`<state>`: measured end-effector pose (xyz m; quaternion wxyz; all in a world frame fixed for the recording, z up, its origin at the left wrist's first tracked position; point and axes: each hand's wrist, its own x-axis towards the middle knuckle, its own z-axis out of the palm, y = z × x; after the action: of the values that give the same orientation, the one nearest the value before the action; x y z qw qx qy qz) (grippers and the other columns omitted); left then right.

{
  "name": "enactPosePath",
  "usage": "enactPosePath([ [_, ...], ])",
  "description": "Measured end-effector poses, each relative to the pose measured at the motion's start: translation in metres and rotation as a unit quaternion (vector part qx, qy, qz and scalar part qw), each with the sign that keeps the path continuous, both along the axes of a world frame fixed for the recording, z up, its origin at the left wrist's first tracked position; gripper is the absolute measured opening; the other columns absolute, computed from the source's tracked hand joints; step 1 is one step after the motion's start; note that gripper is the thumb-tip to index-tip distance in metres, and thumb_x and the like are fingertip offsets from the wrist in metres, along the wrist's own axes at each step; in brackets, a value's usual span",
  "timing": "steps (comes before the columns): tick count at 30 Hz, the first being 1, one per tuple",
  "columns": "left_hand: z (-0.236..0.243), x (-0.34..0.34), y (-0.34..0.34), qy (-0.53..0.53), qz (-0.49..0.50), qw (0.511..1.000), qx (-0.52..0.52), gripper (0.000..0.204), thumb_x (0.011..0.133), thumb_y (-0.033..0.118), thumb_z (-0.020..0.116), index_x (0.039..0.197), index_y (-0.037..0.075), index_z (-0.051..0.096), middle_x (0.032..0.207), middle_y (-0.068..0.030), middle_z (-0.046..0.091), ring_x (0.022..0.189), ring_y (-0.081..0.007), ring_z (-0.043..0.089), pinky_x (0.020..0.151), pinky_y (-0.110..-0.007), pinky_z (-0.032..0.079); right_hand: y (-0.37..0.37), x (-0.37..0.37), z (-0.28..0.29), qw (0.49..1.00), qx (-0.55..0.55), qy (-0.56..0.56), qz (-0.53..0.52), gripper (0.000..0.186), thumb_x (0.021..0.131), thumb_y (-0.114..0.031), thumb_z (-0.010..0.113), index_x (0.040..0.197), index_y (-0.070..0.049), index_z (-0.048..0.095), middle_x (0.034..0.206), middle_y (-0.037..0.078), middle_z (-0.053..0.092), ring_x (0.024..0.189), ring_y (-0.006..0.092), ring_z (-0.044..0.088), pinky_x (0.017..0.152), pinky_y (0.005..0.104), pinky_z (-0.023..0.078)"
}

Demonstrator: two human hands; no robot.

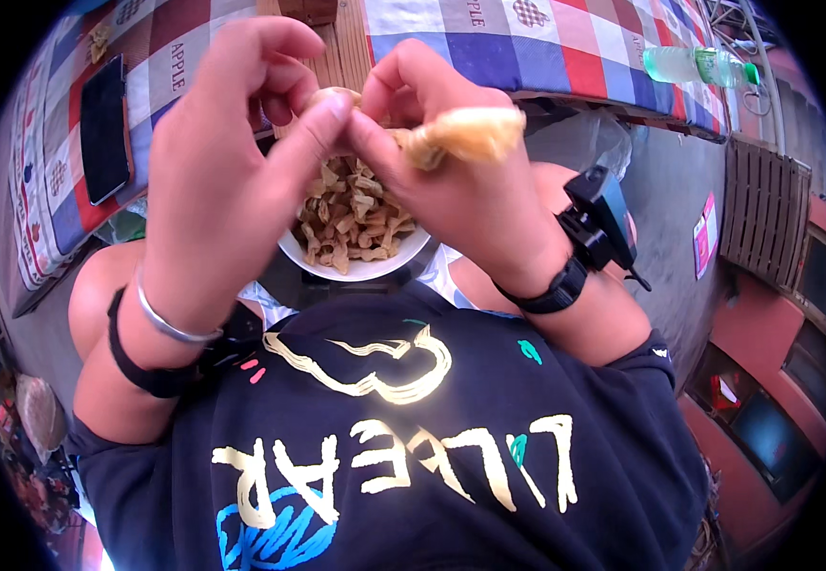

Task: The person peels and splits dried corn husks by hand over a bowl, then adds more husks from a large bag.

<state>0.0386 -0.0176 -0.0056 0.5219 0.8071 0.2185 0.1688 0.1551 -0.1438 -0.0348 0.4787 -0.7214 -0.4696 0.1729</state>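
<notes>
My left hand (227, 152) and my right hand (465, 190) meet above a white bowl (356, 273), thumbs close together. Both are closed in a pinch on a wrinkled, pale yellow strip that looks like a dried or pickled vegetable. Its longer end, a yellow flap (475, 133), hangs across the back of my right hand and is blurred. A short bit of it shows between my left thumb and fingers. Below, the bowl is heaped with small tan, shrivelled pieces (356, 219) of a similar look. My hands hide the bowl's far side.
A checked tablecloth (565, 57) covers the table beyond the bowl, with bare wood (344, 48) in the middle. A black phone (105, 128) lies at left, near a small tan scrap (99, 43). A green-capped bottle (698, 67) lies at right. Right of me stands a slatted wooden rack (765, 214).
</notes>
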Motion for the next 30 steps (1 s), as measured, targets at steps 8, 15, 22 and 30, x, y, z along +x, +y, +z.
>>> enactPosePath([
  [8,-0.018,-0.011,0.001,-0.166,-0.04,0.985,-0.025,0.017,0.094,0.008,0.055,0.108,-0.001,0.054,0.098,-0.0039,0.056,0.081,-0.0091,0.055,0.075,-0.022,0.046,0.002,-0.009,0.02,0.999,-0.043,0.03,-0.013,0.032,0.079,-0.009,0.066,0.099,-0.003,0.041,0.069,0.013,0.055,0.064,0.0346,0.062,0.056,0.0385,0.048],
  [15,-0.009,-0.028,0.017,-0.068,-0.228,0.97,0.038,0.015,0.092,0.014,0.056,0.083,0.001,0.056,0.07,-0.0087,0.05,0.06,-0.0235,0.05,0.056,-0.031,0.041,-0.016,-0.004,0.021,0.974,-0.09,0.067,0.195,0.025,0.089,-0.019,0.056,0.106,-0.004,0.044,0.071,0.014,0.055,0.07,0.0341,0.061,0.06,0.0374,0.047],
  [22,-0.01,-0.045,0.044,-0.034,-0.271,0.962,-0.006,0.033,0.093,0.03,0.053,0.084,-0.002,0.055,0.076,-0.0109,0.056,0.067,-0.0233,0.052,0.062,-0.031,0.041,-0.021,0.013,0.052,0.945,-0.196,0.011,0.262,0.032,0.097,-0.032,0.049,0.081,-0.005,0.058,0.069,0.01,0.055,0.068,0.0304,0.057,0.058,0.0367,0.045],
  [30,0.004,-0.024,0.033,-0.059,-0.308,0.942,0.117,0.036,0.066,0.003,0.067,0.101,-0.002,0.06,0.081,-0.0104,0.061,0.07,-0.0273,0.058,0.066,-0.035,0.046,-0.017,0.004,0.052,0.929,-0.196,0.221,0.225,0.04,0.098,-0.036,0.048,0.074,-0.004,0.054,0.062,0.011,0.053,0.056,0.0266,0.055,0.055,0.0352,0.045],
])
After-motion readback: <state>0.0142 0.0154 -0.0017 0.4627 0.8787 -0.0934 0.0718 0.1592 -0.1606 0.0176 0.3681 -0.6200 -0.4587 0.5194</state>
